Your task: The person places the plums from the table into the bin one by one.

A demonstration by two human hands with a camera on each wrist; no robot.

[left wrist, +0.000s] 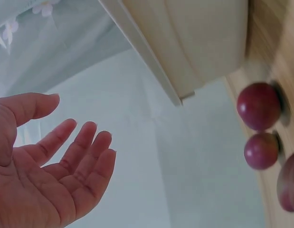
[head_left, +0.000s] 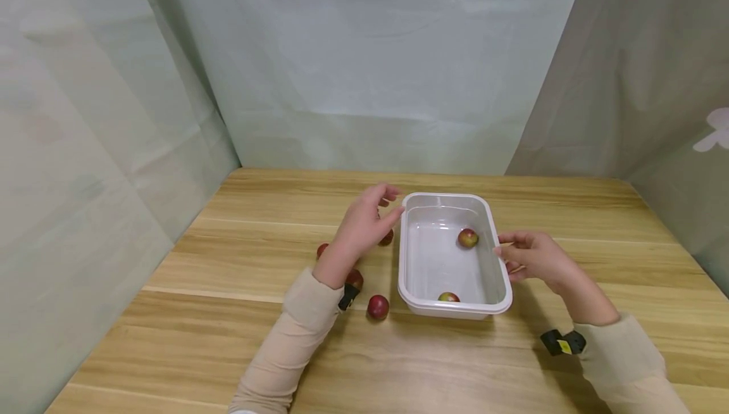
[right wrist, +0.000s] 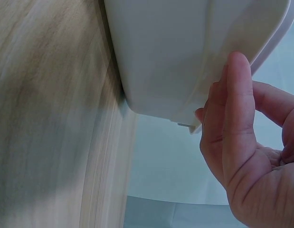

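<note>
Wooden table [head_left: 239, 338] with pale curtains [head_left: 364, 53] hung around three sides. A white plastic tub [head_left: 452, 308] sits about mid-table, a bit toward the far edge, with two small red fruits inside: one [head_left: 467, 237] near its far right wall, one [head_left: 448, 297] against the near wall. The left hand [head_left: 364, 224] hovers just off the tub's far left corner, fingers loose and spread, holding nothing. The right hand [head_left: 532, 254] has its fingertips on the tub's right rim, fingers slightly curled. More loose fruits [head_left: 378, 306] lie on the table left of the tub.
</note>
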